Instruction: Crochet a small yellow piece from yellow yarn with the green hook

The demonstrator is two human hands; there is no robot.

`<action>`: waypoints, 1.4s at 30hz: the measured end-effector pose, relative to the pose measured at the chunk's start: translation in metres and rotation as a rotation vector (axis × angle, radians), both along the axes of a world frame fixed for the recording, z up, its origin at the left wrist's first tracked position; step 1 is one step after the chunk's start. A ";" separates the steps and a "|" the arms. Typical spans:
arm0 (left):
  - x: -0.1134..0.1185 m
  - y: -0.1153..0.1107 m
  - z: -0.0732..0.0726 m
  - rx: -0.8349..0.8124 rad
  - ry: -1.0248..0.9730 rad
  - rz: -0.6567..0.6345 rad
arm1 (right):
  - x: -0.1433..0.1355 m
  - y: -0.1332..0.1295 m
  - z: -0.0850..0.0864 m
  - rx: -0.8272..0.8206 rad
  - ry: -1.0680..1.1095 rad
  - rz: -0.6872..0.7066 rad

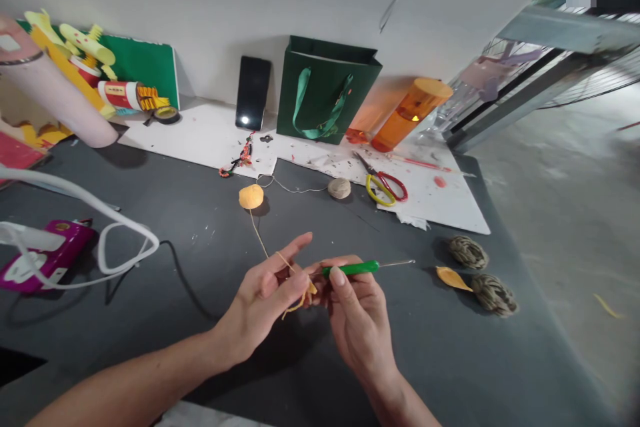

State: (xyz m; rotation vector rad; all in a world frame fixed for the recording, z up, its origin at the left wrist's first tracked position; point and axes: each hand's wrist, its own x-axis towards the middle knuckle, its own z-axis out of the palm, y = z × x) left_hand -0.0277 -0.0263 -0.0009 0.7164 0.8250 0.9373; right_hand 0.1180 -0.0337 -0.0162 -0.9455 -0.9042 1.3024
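My left hand [273,290] pinches a small piece of yellow crochet work [311,288], with a strand of yellow yarn running over its raised index finger. That strand leads back to a yellow yarn ball [251,197] on the dark table. In my right hand [357,313] is a crochet hook [357,268] with a green handle, gripped between thumb and fingers. One metal end of the hook points right; the other reaches toward the yellow work, where my fingers partly hide it. Both hands are close together above the table's front.
Red-and-yellow scissors [385,185] and a beige yarn ball [339,188] lie behind my hands. To the right are grey yarn bundles [494,293] and a yellow leaf-shaped piece [453,278]. A green bag [327,90], phone [253,93] and orange bottle [413,113] stand behind. A white cable [100,197] loops at left.
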 end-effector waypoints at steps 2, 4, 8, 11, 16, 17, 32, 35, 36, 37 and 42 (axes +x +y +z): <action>0.000 0.000 0.001 0.028 0.045 0.024 | 0.000 -0.001 0.000 0.021 -0.013 -0.001; -0.001 -0.001 0.002 0.080 0.134 0.043 | 0.000 -0.002 -0.002 0.037 -0.057 -0.013; -0.002 -0.006 0.002 0.252 0.295 0.077 | 0.001 -0.006 -0.008 0.064 -0.135 -0.024; -0.002 -0.011 0.000 0.336 0.345 0.097 | 0.001 -0.007 -0.008 0.069 -0.110 0.030; -0.003 -0.013 -0.001 0.488 0.417 0.148 | 0.001 -0.007 0.002 0.091 -0.116 0.061; -0.003 -0.013 -0.001 0.512 0.429 0.156 | 0.001 -0.006 0.003 0.091 -0.135 0.054; -0.003 -0.003 0.002 0.382 0.306 0.081 | 0.009 0.005 0.008 0.089 -0.132 0.074; -0.004 -0.001 0.000 0.373 0.281 0.063 | 0.010 0.005 0.009 0.025 -0.124 0.076; -0.004 -0.001 -0.001 0.364 0.267 0.056 | 0.011 0.005 0.009 -0.004 -0.123 0.079; -0.004 -0.001 -0.002 0.348 0.247 0.047 | 0.011 0.005 0.009 -0.033 -0.120 0.081; -0.002 0.001 -0.010 0.224 0.060 0.054 | 0.013 0.004 0.007 -0.092 -0.105 0.088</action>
